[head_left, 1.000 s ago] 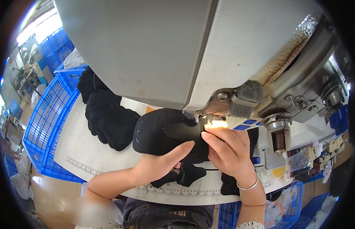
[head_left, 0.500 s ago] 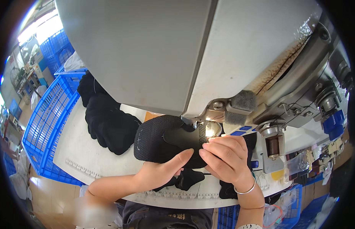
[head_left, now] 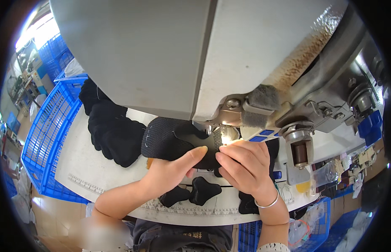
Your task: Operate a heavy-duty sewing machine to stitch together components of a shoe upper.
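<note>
A black mesh shoe upper point(head_left: 164, 136) lies under the head of a grey sewing machine point(head_left: 132, 54), its middle beneath the needle area point(head_left: 210, 129), where a lamp shines brightly. My left hand point(head_left: 172, 170) grips the near edge of the upper, thumb on top and the other fingers hidden underneath. At the right side of the upper, close to the lit spot, my right hand point(head_left: 246, 166) pinches its edge with thumb and fingertips. Two small black cut pieces point(head_left: 205, 191) lie on the white table point(head_left: 132, 189) just in front of the upper.
A heap of black pieces point(head_left: 115, 136) sits left of the machine, beside a blue plastic crate point(head_left: 46, 143). To the right hang a brown thread spool point(head_left: 299, 153) and metal guides. A ruler strip point(head_left: 195, 216) follows the table's near edge. More black fabric point(head_left: 248, 203) lies near my right wrist.
The near part of the shoe upper has drawn back toward the machine, uncovering more of the small black pieces. Both hands keep their hold. The whole view has shifted slightly.
</note>
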{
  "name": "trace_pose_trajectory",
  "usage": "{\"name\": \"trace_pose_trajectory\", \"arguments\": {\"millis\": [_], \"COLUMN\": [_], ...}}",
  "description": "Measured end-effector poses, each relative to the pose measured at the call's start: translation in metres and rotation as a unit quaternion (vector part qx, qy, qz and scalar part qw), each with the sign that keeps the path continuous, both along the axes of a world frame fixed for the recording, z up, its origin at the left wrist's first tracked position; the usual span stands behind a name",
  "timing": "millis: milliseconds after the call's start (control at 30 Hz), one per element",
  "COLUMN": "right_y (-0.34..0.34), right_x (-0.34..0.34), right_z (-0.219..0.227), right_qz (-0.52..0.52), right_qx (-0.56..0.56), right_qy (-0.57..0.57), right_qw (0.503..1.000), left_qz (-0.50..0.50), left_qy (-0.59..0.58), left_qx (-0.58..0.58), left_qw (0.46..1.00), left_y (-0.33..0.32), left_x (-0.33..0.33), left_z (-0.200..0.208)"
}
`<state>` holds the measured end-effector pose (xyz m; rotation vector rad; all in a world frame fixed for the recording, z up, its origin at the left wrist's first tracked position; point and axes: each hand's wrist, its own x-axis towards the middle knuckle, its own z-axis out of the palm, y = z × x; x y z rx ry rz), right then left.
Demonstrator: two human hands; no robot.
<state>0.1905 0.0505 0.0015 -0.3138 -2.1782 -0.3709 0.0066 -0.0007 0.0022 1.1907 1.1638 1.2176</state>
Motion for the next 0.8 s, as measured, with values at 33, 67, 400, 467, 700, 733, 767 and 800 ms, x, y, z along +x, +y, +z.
{"name": "trace_pose_trajectory", "arguments": {"millis": [33,67,400,467,700,733,767,800], "right_y": [0.0,0.0,0.0,0.0,0.0,-0.001,-0.001,-0.001], "right_x": [-0.001,-0.001,-0.005,-0.008,-0.01,-0.011,-0.01,-0.01], "right_z": [-0.001,-0.001,-0.004,-0.005,-0.003,-0.001,-0.001,-0.001], "right_qz": [-0.001,0.0,-0.054,-0.061,-0.07,-0.077,-0.085,-0.088], "right_qx": [-0.001,-0.009,0.009,0.004,0.022,0.019,0.016,0.016], "right_qy": [-0.001,0.0,0.007,0.004,0.031,0.023,0.015,0.016], "right_qw": [1.0,1.0,0.999,0.998,0.997,0.997,0.996,0.996], "left_qz": [-0.001,0.013,-0.039,-0.075,-0.054,-0.056,-0.035,-0.014], "left_qy": [-0.001,-0.017,0.101,0.126,0.029,0.03,0.029,0.027], "left_qx": [-0.001,-0.003,-0.006,0.092,-0.089,-0.089,-0.069,-0.05], "left_qw": [1.0,1.0,0.994,0.985,0.994,0.994,0.997,0.998], "left_y": [0.002,0.003,0.029,0.034,0.044,0.042,0.038,0.035], "left_x": [0.0,0.0,-0.017,-0.025,-0.024,-0.02,-0.017,-0.014], "left_z": [0.002,0.004,0.008,-0.001,0.002,0.006,0.009,0.01]}}
